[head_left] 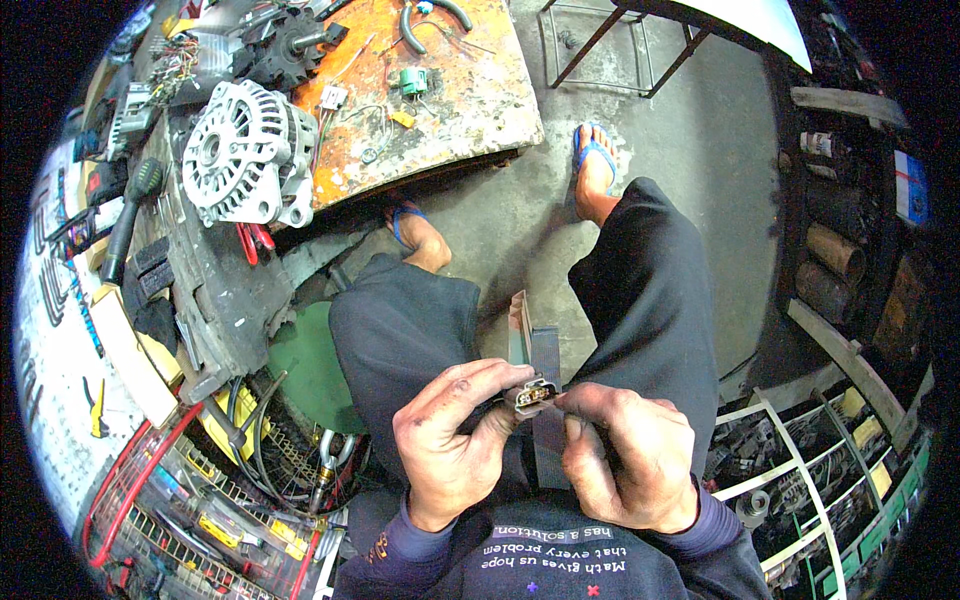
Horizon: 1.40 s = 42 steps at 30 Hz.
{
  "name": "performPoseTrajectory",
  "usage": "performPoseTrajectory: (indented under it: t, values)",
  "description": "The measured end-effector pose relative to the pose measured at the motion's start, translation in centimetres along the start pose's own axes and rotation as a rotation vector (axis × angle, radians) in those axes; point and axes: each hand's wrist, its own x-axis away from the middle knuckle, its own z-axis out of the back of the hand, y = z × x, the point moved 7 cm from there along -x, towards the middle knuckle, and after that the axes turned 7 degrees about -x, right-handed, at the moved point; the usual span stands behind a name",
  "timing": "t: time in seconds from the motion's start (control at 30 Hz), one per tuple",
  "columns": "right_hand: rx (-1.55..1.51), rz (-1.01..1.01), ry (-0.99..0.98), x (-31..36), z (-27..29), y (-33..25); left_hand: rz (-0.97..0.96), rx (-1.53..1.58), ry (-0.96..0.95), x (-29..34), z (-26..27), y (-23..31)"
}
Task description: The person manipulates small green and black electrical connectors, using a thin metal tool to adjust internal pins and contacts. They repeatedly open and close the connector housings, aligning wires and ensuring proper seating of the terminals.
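My left hand [452,440] pinches a small electrical connector [535,396] between thumb and fingertips, in front of my lap. The connector's open end faces up and shows metallic, brassy contacts inside. My right hand [632,455] is closed, its index fingertip and thumb at the connector's right side. Anything small between those right fingertips is too hidden to make out. Just beyond and below the hands, between my legs, a dark grey flat strip [545,350] stands beside a narrow brown-edged piece [518,315].
A silver alternator [245,155] rests on the cluttered bench at the left, by red-handled pliers [254,243]. An orange, worn tabletop [470,110] ahead carries a green connector [412,81] and wires. A green round stool [315,370], wire baskets and a parts rack [800,470] flank me.
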Motion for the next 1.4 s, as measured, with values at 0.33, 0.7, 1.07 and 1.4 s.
performPoseTrajectory:
  t: [0.33, 0.7, 1.07, 1.4]
  values:
    - [-0.048, 0.019, 0.005, -0.1, 0.1, -0.2, -0.022, 0.016, 0.000, -0.2, 0.1, 0.2]
    - [0.181, 0.237, -0.021, 0.4, -0.8, -0.6, -0.015, 0.058, -0.018, -0.4, 0.0, 0.4]
    - [0.014, 0.092, -0.201, -1.1, 0.2, -0.2, -0.095, -0.030, -0.099, -0.7, 0.0, 1.0]
    - [0.070, 0.072, -0.275, -1.4, 0.4, 0.0, -0.136, -0.064, -0.159, -0.8, -0.5, 1.2]
